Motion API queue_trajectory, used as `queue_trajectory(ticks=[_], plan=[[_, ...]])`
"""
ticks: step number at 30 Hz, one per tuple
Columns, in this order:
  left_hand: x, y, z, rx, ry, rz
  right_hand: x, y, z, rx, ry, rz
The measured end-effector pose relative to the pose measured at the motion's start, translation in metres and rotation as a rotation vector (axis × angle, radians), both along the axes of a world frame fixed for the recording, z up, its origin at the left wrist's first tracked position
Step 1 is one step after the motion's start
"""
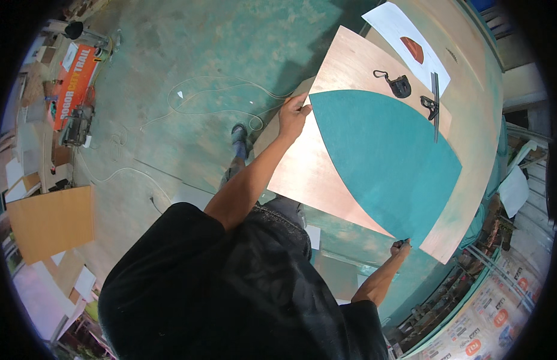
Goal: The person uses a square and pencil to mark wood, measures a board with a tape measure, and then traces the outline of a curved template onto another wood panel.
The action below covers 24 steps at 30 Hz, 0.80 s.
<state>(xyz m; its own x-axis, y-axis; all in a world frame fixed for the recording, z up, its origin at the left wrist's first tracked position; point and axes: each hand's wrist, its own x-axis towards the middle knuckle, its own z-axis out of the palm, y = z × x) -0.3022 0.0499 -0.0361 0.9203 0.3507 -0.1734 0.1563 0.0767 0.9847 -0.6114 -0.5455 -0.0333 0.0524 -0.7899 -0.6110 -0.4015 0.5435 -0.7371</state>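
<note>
A green floor spreads widely to the left of the teal panel. The desk, with a pale wooden top, is under this panel and reaches further out on its right side. Between the desk and the teal panel lies a plywood sheet, of which bare wood shows around the panel. The teal panel itself lies flat on this sheet; it has two curved long sides, which meet in a point at its upper left corner. A brown board is well apart from the teal panel, far to its left, and an orange banner is there also, higher up. White paper with a reddish-brown shape lies above the teal panel. The left hand is at the panel's upper left corner, with its fingers bent at the edge; whether they clamp or only press, it cannot be told. The right hand is at the panel's lower end, its fingers together on a small dark object. A black square lies partly over the panel's upper right curve. A black tape measure rests just above this curve.
</note>
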Motion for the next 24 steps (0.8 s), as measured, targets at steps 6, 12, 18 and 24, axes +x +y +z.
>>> queue_trajectory(ticks=[6,12,18,24], plan=[[0.002,-0.002,0.013,0.084,0.082,0.057,0.031,0.049,0.022,-0.040,0.178,0.021],[0.005,-0.006,0.006,0.314,-0.107,0.071,-0.003,0.006,0.008,-0.024,0.039,0.071],[0.004,-0.003,0.007,0.243,-0.109,0.069,0.011,0.025,0.012,-0.036,0.088,0.061],[0.003,-0.007,0.011,0.215,-0.018,0.124,0.013,0.035,0.019,-0.012,0.103,0.068]])
